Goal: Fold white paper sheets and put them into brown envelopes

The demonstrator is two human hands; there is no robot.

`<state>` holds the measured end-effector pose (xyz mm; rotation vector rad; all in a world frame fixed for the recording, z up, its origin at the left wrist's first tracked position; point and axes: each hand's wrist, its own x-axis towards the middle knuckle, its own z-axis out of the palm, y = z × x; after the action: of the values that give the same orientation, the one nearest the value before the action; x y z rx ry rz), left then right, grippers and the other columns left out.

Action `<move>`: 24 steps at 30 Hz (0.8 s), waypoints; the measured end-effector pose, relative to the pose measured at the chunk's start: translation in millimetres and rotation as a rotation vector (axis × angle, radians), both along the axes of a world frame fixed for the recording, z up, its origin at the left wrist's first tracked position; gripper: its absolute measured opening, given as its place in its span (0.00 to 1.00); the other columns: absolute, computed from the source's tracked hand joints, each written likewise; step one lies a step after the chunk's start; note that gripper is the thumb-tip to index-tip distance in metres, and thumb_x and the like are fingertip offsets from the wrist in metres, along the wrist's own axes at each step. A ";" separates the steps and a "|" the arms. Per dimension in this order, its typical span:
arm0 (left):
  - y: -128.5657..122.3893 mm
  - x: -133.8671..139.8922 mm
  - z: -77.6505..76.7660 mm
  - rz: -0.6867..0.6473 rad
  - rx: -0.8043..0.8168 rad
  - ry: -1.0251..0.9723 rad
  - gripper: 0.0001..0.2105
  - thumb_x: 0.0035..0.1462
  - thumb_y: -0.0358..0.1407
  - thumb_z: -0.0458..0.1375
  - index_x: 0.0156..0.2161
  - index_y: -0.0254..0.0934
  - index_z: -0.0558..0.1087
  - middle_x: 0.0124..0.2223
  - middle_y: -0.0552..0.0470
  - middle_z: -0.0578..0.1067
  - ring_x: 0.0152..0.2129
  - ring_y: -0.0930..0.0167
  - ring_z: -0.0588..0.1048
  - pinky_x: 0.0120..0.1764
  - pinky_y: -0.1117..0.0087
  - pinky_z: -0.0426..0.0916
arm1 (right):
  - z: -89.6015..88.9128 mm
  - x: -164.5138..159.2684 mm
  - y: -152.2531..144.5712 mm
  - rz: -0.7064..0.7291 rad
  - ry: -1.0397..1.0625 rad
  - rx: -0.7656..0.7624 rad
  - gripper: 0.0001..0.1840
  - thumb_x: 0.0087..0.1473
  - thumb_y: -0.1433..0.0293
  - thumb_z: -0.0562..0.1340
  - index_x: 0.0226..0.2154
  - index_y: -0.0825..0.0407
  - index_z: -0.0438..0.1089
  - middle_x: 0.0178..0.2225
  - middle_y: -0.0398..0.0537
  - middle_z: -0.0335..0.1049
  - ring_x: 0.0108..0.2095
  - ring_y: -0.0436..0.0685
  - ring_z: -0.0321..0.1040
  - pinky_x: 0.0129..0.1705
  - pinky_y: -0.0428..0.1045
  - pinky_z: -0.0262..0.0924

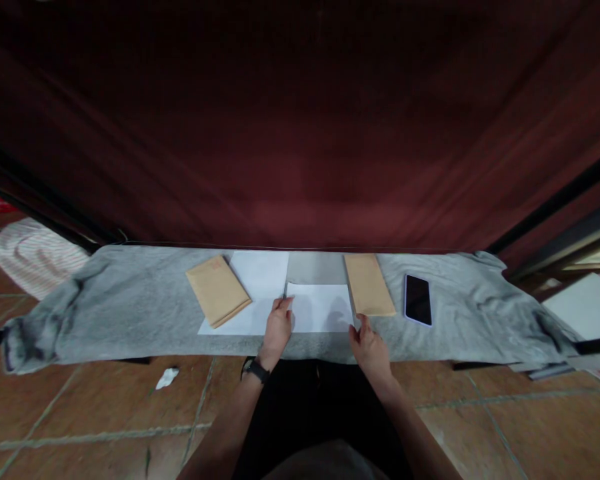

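Note:
In front of me a white sheet of paper (320,309) lies on the grey cloth, its lower edge towards me. My left hand (279,328) is closed on the sheet's left edge, thumb on top and the other fingers curled. Beside the lower right corner is my right hand (371,345), thumb near the paper's edge and index finger held apart from it. That index finger reaches close to the bottom of a brown envelope stack (370,285). More white paper (263,273) is spread to the left, partly under another stack of brown envelopes (219,291).
A phone (418,300) with a dark screen lies right of the envelopes. Grey cloth (130,300) covers the long narrow surface, with a dark red hanging sheet (300,167) behind it. A white scrap (167,378) is on the tiled floor (105,407).

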<state>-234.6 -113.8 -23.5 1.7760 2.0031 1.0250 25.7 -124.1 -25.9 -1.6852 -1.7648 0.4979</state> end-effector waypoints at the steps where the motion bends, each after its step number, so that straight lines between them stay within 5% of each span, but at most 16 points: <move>1: 0.5 0.6 1.0 -0.004 -0.004 0.011 0.23 0.56 0.21 0.49 0.55 0.33 0.73 0.51 0.41 0.73 0.46 0.64 0.77 0.57 0.59 0.70 | 2.5 -4.7 -1.6 0.064 -0.108 0.043 0.20 0.63 0.64 0.56 0.53 0.54 0.70 0.35 0.54 0.79 0.33 0.60 0.77 0.38 0.52 0.70; 7: -2.4 1.8 10.7 0.014 -0.040 0.131 0.23 0.58 0.20 0.47 0.56 0.33 0.72 0.52 0.41 0.73 0.43 0.66 0.78 0.52 0.63 0.73 | -2.4 -51.1 8.0 0.362 -0.368 0.195 0.25 0.68 0.66 0.49 0.64 0.51 0.62 0.66 0.54 0.61 0.65 0.63 0.58 0.65 0.61 0.54; 12: -14.2 30.9 15.0 0.078 -0.055 0.407 0.23 0.64 0.25 0.45 0.62 0.33 0.67 0.60 0.36 0.69 0.56 0.58 0.71 0.57 0.54 0.66 | -23.4 -58.3 9.0 0.383 -0.476 0.250 0.27 0.68 0.66 0.50 0.66 0.54 0.58 0.69 0.59 0.53 0.68 0.65 0.52 0.66 0.65 0.48; 18: -9.4 92.3 -2.1 -0.244 -0.085 0.360 0.25 0.71 0.42 0.44 0.68 0.32 0.58 0.70 0.41 0.59 0.68 0.62 0.55 0.67 0.54 0.54 | -34.9 -53.7 6.8 0.444 -0.524 0.246 0.31 0.65 0.70 0.52 0.68 0.55 0.53 0.70 0.58 0.49 0.70 0.65 0.47 0.68 0.65 0.44; 24: -8.6 73.0 -14.6 -0.126 -0.113 0.394 0.29 0.70 0.44 0.45 0.69 0.28 0.54 0.70 0.37 0.56 0.69 0.61 0.53 0.67 0.52 0.53 | -31.0 -54.6 7.4 0.434 -0.538 0.226 0.30 0.66 0.72 0.48 0.69 0.56 0.53 0.70 0.59 0.47 0.70 0.65 0.46 0.68 0.65 0.44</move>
<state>-161.6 -122.4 -38.0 2.1388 2.0778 0.5427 -28.9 -116.7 -56.9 -1.3520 -2.4916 0.0056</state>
